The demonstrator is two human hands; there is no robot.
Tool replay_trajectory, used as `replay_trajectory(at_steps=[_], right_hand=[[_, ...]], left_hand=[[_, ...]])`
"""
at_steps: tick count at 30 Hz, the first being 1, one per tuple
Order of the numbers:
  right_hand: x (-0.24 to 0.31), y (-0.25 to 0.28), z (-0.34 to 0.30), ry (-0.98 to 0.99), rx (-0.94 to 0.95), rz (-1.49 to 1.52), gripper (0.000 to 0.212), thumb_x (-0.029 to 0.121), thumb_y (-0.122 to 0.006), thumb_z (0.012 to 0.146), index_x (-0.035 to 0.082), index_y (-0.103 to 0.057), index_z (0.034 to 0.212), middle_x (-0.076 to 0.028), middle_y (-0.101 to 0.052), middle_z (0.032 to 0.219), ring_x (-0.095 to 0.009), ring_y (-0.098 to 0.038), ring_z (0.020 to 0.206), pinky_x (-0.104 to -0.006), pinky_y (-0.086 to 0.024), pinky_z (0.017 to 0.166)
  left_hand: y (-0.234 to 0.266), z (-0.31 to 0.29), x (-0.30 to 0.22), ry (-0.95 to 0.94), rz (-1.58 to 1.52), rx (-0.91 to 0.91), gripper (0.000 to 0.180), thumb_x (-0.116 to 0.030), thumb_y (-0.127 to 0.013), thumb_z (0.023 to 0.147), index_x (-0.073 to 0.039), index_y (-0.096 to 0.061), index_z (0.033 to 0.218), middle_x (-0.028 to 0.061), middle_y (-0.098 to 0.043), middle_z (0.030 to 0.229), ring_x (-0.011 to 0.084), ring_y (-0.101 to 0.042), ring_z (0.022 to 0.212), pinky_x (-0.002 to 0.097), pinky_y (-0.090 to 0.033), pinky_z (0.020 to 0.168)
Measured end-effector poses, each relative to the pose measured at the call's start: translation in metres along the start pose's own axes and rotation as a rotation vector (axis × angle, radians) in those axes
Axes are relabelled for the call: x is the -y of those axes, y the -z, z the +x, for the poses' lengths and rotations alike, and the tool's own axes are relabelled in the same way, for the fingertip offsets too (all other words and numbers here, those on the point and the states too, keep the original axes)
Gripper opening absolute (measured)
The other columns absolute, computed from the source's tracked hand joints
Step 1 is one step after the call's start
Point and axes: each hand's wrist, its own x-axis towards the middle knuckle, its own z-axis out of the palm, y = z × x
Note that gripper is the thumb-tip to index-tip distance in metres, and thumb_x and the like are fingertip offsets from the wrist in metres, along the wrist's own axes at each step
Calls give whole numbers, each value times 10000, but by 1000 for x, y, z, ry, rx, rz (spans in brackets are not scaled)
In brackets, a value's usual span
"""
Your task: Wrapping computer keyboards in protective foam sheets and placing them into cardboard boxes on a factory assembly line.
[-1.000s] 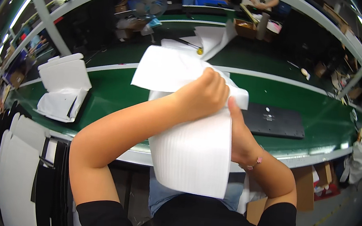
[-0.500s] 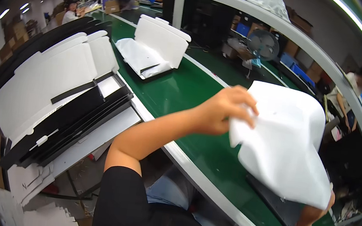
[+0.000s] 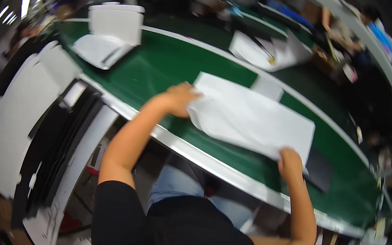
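Observation:
A thin, creased white sheet, possibly a flat bag, is stretched between my two hands over the green work surface. My left hand has its fingers closed on the left edge. At the near right corner, my right hand grips the sheet in a fist. A flat dark panel lies beside my right hand, partly covered by the sheet. Another pale flap or piece shows behind the sheet's far edge; whether it is joined to it I cannot tell. Motion blurs the picture.
An open box with a white lid stands far left, a white wrapped item inside. Black boxes with white linings are stacked at the left. White sheets lie beyond the belt's rail. A co-worker is at the upper right.
The white sheet has come down from a raised, tilted hang to a flatter spread over the green surface. Both hands still hold it, and the view has turned to the right.

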Motion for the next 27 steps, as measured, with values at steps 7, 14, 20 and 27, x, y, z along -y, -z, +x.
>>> replay_trajectory(at_steps=[7,14,20,27], right_hand=[[12,13,13,-569,-30,437,42,65,-534,731,26,-524,743,-98,-550,728,-229,-503,670,-274,-419,683],[26,-1,12,-187,-227,58,104,134,-596,740,62,-531,700,-72,-536,683,-225,-496,625,-311,-402,623],[34,-16,13,-23,-352,-54,118,154,-614,726,81,-525,699,-56,-522,666,-202,-484,597,-301,-383,608],[22,-13,5,-107,-278,-136,74,95,-599,702,78,-531,723,-52,-541,696,-206,-502,611,-293,-388,628]], left_hand=[[87,21,-100,5,-399,-578,495,-116,-608,677,-36,-494,1151,126,-522,1170,300,-451,1132,386,-347,956],[23,60,-212,-315,-162,-352,447,-303,-603,744,-76,-520,1119,91,-551,1114,252,-426,1172,433,-232,1025],[17,85,-221,-497,95,-363,216,-194,-585,714,-88,-570,901,93,-579,856,258,-533,930,417,-317,944],[3,98,-121,-190,439,-164,51,-114,-541,703,-92,-586,714,66,-575,677,239,-552,641,335,-423,585]])
